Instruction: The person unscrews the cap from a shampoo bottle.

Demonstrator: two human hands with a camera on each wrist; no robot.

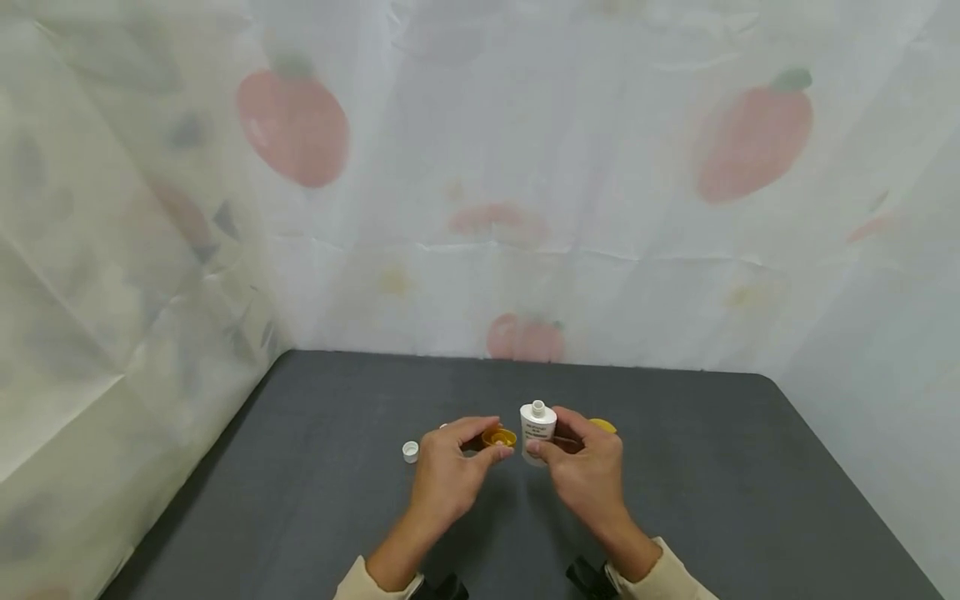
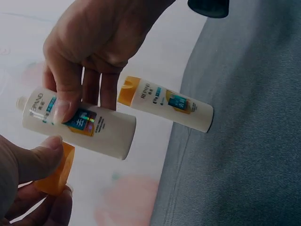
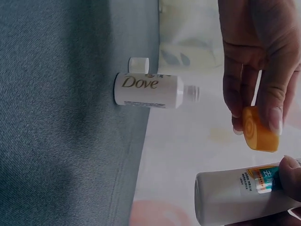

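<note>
My left hand (image 1: pixel 447 469) pinches an orange bottle cap (image 1: pixel 498 437) between thumb and fingers, its hollow side facing up in the head view. Just to its right, my right hand (image 1: pixel 588 471) grips a white shampoo bottle (image 1: pixel 537 427) upright, its bare neck showing. In the left wrist view, the bottle (image 2: pixel 106 134) carries a REPAND label, and the cap (image 2: pixel 57 172) is held close beside it, apart from the neck. The right wrist view shows the cap (image 3: pixel 260 130) over the bottle's side, while my right thumb presses the label.
A second REPAND bottle (image 2: pixel 169 103) with its orange cap on stands on the grey table (image 1: pixel 337 500) behind my right hand. A Dove bottle (image 3: pixel 148 90) stands uncapped beyond my left hand, a small white cap (image 1: pixel 410 452) near it. Printed curtains (image 1: pixel 600 292) hang around the table.
</note>
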